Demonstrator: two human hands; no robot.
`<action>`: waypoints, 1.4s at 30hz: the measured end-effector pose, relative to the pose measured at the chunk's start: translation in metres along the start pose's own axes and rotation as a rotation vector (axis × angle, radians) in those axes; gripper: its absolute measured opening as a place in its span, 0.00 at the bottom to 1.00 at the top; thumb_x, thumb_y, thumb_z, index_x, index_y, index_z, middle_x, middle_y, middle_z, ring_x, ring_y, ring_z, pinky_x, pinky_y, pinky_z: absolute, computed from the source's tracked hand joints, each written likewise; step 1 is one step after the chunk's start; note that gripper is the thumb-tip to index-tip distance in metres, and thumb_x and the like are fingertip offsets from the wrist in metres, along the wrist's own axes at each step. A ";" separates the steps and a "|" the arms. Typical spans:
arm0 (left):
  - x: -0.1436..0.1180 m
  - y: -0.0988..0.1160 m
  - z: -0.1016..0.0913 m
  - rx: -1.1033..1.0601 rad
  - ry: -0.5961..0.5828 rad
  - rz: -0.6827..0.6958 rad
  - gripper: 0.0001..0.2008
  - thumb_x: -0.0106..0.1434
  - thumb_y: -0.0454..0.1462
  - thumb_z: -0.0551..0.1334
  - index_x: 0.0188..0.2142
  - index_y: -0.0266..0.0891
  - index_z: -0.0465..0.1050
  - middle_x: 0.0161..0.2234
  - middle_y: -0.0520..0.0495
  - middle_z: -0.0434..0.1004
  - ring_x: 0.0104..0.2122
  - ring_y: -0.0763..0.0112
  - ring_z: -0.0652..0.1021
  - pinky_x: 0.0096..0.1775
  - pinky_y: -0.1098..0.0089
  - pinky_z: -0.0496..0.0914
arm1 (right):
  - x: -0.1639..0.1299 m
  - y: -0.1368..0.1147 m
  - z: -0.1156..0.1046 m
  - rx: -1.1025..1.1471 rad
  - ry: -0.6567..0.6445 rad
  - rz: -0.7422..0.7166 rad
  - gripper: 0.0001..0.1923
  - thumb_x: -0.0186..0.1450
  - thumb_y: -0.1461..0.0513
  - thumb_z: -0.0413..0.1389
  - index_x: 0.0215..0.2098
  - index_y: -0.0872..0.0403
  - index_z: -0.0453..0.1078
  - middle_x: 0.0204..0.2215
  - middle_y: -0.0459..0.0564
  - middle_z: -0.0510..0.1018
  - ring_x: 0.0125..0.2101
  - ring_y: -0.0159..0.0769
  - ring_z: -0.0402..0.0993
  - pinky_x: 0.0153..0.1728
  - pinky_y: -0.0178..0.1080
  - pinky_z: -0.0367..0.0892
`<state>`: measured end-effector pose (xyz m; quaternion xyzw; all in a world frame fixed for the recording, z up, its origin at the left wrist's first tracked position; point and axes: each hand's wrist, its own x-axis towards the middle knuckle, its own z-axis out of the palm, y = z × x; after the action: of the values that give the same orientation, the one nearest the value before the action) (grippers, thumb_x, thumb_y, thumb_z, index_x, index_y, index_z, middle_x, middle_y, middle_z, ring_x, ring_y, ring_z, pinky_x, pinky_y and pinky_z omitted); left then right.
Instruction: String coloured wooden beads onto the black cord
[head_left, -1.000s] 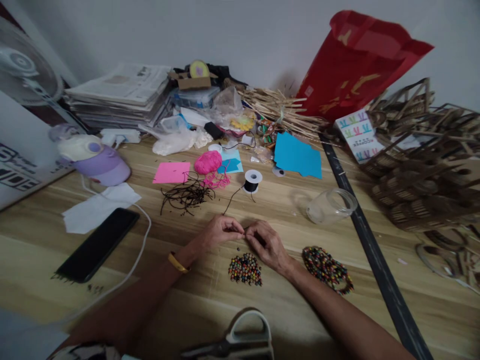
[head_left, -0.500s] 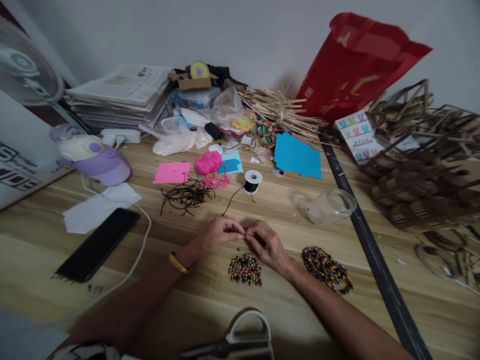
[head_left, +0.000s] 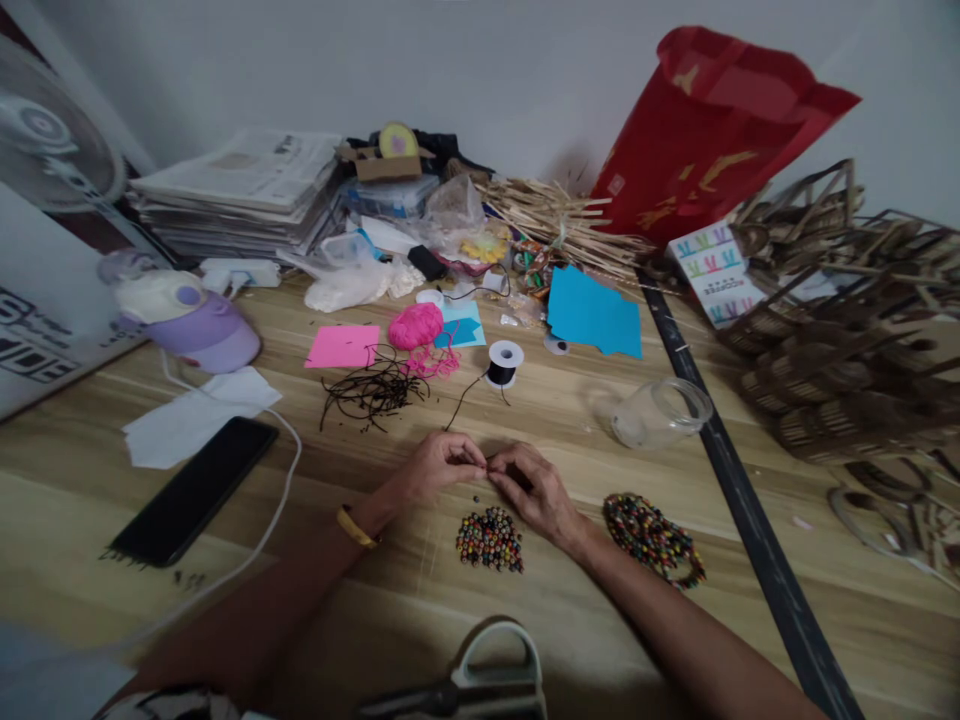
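My left hand (head_left: 444, 462) and my right hand (head_left: 531, 490) meet at the fingertips above the tabletop, both closed in a pinch. A black cord (head_left: 463, 402) runs from a white spool (head_left: 505, 364) to behind my left hand, where its end is hidden. Between the fingertips shows a tiny reddish spot, too small to make out. Just below lies a pile of colourful beads (head_left: 490, 540), with one dark bead (head_left: 476, 499) apart from it. To the right of my right forearm rests a coil of strung beads (head_left: 654, 540).
Scissors (head_left: 499, 655) lie at the near edge. On the left are a phone (head_left: 196, 490) and a white cable (head_left: 289, 480). Beyond my hands are tangled black cords (head_left: 371, 390), pink yarn (head_left: 415, 326) and blue paper (head_left: 595, 312). A glass jar (head_left: 660, 412) lies at the right.
Almost nothing differs. Both hands stay pinched together, and their fingertips have shifted very slightly to the left.
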<state>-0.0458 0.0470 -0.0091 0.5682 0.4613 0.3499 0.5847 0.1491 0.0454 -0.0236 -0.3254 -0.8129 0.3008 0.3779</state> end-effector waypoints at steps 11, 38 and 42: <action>0.000 -0.001 -0.001 0.073 -0.010 0.009 0.06 0.51 0.34 0.66 0.28 0.32 0.77 0.27 0.46 0.80 0.28 0.72 0.76 0.33 0.74 0.68 | 0.001 0.000 0.000 0.014 -0.036 -0.013 0.07 0.67 0.59 0.52 0.34 0.52 0.70 0.29 0.50 0.75 0.33 0.38 0.71 0.37 0.41 0.66; 0.001 -0.004 -0.006 0.106 -0.005 0.054 0.07 0.53 0.36 0.65 0.26 0.31 0.73 0.25 0.48 0.75 0.25 0.75 0.72 0.30 0.74 0.65 | 0.001 -0.001 0.001 -0.213 0.015 -0.039 0.04 0.60 0.63 0.56 0.35 0.52 0.67 0.35 0.53 0.72 0.38 0.43 0.68 0.40 0.45 0.64; 0.000 -0.006 -0.006 0.084 0.001 0.064 0.07 0.53 0.36 0.65 0.26 0.32 0.72 0.25 0.48 0.75 0.26 0.74 0.73 0.31 0.74 0.67 | -0.001 0.000 0.000 -0.149 0.055 -0.013 0.07 0.59 0.63 0.54 0.37 0.53 0.66 0.38 0.54 0.71 0.41 0.44 0.67 0.42 0.45 0.63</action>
<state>-0.0523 0.0482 -0.0143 0.6065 0.4574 0.3488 0.5489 0.1499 0.0450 -0.0240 -0.3552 -0.8246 0.2280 0.3767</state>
